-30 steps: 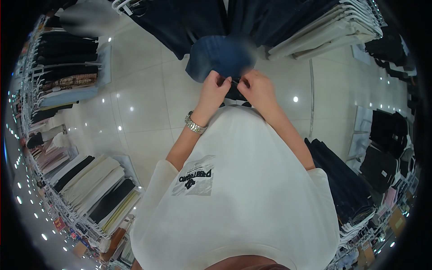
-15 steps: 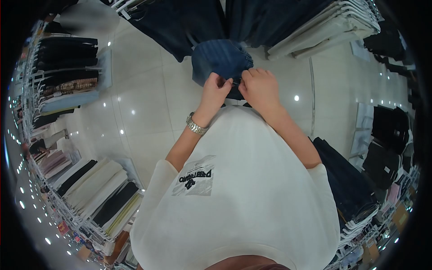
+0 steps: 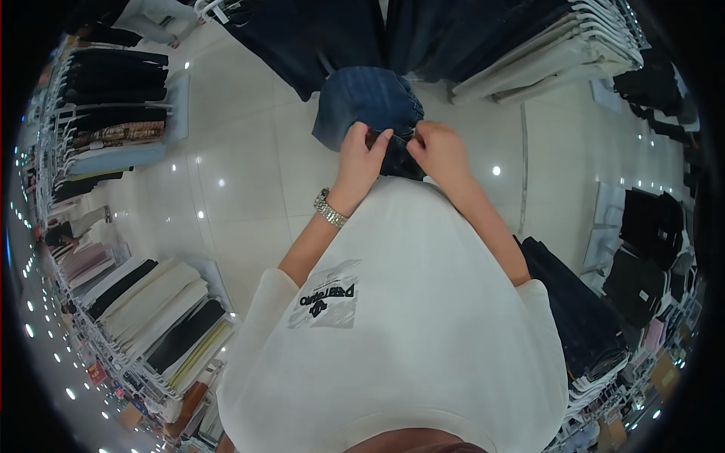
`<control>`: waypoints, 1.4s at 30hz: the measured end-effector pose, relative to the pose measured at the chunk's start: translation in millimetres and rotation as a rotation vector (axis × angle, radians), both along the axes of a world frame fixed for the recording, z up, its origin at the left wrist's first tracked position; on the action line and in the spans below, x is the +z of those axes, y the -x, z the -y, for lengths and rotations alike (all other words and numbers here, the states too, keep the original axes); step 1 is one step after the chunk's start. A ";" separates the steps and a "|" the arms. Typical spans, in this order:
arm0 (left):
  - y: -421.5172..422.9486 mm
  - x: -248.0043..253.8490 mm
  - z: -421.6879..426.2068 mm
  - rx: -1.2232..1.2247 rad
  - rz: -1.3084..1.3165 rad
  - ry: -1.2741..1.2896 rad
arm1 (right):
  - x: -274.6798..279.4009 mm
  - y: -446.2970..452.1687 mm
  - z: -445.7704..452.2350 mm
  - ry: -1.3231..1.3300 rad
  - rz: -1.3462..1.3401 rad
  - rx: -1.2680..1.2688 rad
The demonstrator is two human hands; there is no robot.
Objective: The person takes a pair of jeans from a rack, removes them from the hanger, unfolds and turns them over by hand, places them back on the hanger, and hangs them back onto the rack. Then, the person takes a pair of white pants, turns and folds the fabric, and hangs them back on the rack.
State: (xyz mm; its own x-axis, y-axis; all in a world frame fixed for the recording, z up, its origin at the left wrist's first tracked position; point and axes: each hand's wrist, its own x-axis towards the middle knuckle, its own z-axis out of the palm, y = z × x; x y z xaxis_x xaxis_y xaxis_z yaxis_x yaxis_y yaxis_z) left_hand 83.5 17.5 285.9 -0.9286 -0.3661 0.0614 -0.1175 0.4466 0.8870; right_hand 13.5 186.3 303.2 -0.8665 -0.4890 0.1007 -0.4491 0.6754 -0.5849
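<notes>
A blue denim garment (image 3: 364, 98) hangs bunched in front of my body, in the upper middle of the head view. My left hand (image 3: 362, 160), with a metal watch (image 3: 330, 210) at the wrist, pinches its near edge between thumb and fingers. Just to the right, my right hand (image 3: 442, 155) is closed on the same edge, a small gap apart from the left. Darker cloth shows below the fingers. What exact part of the denim I grip is partly hidden by my fingers.
Dark jeans (image 3: 317, 38) and pale trousers (image 3: 555, 60) hang on a rack ahead. Clothes racks with folded trousers (image 3: 113, 140) line the left, and more dark jeans (image 3: 574, 317) hang at right. A person's legs (image 3: 155, 19) show at the upper left, above the tiled floor (image 3: 249, 166).
My right hand has shifted slightly down and the gap between my hands has widened a little. The denim's left side has swung slightly left. A person's legs have come into view at upper left.
</notes>
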 end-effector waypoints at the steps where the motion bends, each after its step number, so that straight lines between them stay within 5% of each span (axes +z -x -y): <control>1: -0.5 0.2 0.4 0.003 0.006 -0.006 | 1.5 0.5 0.0 0.003 0.009 -0.002; 12: -4.8 8.2 20.1 0.076 0.087 -0.294 | -27.6 12.8 -21.4 0.020 0.100 -0.032; 18: -10.6 5.8 25.8 0.082 0.055 -0.713 | -31.3 -1.0 -26.1 0.205 0.225 -0.068; 30: -8.6 14.8 27.5 0.083 0.003 -1.101 | -57.9 2.0 -44.3 1.009 1.299 -0.250; 42: -13.5 6.5 32.4 0.059 0.011 -1.175 | -60.9 -7.5 -36.7 0.981 1.646 -0.202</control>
